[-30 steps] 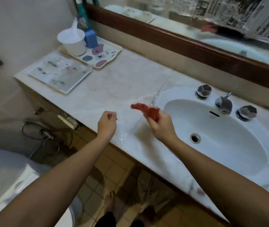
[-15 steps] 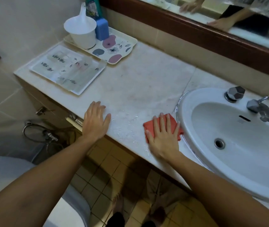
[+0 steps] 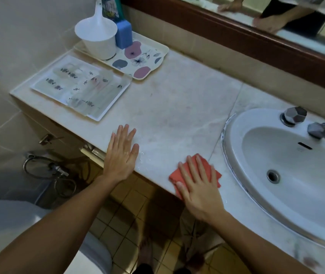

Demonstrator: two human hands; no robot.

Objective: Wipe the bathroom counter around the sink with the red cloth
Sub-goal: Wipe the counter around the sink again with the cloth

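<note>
The red cloth (image 3: 207, 165) lies flat on the marble counter (image 3: 177, 107) near its front edge, just left of the white sink (image 3: 234, 155). My right hand (image 3: 198, 186) presses down on the cloth with straight, spread fingers and covers most of it. My left hand (image 3: 123, 153) rests flat on the counter's front edge, about a hand's width left of the cloth, holding nothing. Small water drops glint on the marble between the two hands.
A floral tray (image 3: 147, 60) at the back left carries a white cup with a funnel (image 3: 98, 38) and a blue block (image 3: 124, 35). A clear flat tray (image 3: 78, 86) lies in front of it. Chrome taps (image 3: 294, 115) stand behind the basin. A toilet (image 3: 29, 224) is lower left.
The right hand brought the bunched cloth down from above the sink rim and spread it flat on the counter. The left hand opened and settled on the counter edge. The cloth has since slid slightly left.
</note>
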